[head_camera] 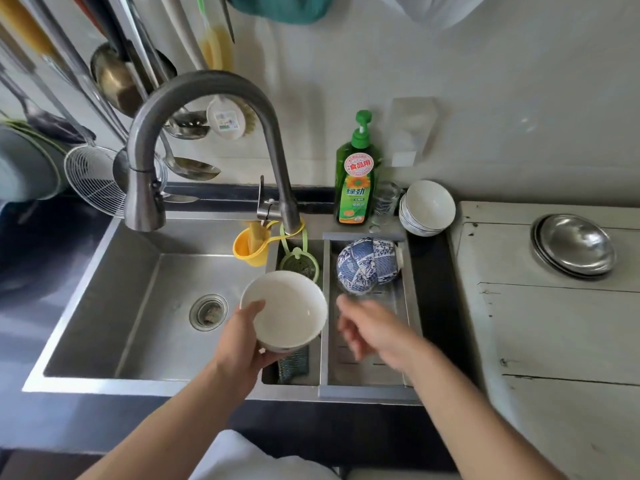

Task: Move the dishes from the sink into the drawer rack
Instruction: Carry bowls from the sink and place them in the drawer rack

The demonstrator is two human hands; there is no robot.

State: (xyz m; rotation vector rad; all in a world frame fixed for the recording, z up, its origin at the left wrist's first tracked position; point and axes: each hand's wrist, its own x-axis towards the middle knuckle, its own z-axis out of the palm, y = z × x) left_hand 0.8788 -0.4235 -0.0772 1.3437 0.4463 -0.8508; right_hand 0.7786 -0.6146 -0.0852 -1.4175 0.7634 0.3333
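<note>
Nearest the head camera, two bare forearms are extended over the sink (pixel 104 306). A white bowl (pixel 284 310) is gripped by the left hand (pixel 242 344), thumb hooked over the near rim and fingers curled beneath the base; it is held upright above the divide between the main basin and the narrow side compartment. The right hand (pixel 367 327) is blurred by motion above the drain tray (pixel 412 292); nothing appears to be held in it, but whether its fingers are spread or loosely curled cannot be told.

A slip is judged the main risk: the bowl is probably wet and is carried by one hand only, so a knock on the steel divider or against the patterned bowls could chip it. A collision between the blurred hand and the held bowl is also conceivable.

In the tray, blue-and-white bowls (pixel 367 265) are stacked on their sides at the far end, the near part being bare slotted steel. A green strainer (pixel 299 265) and a dark scrubbing cloth (pixel 294 363) are kept in the narrow compartment. A sponge is held in the yellow caddy (pixel 250 249) hung by the faucet (pixel 207 133). On the counter, white bowls (pixel 427 207) are nested beside a glass (pixel 386 200) and a soap bottle (pixel 355 174). No drawer rack is seen.
</note>
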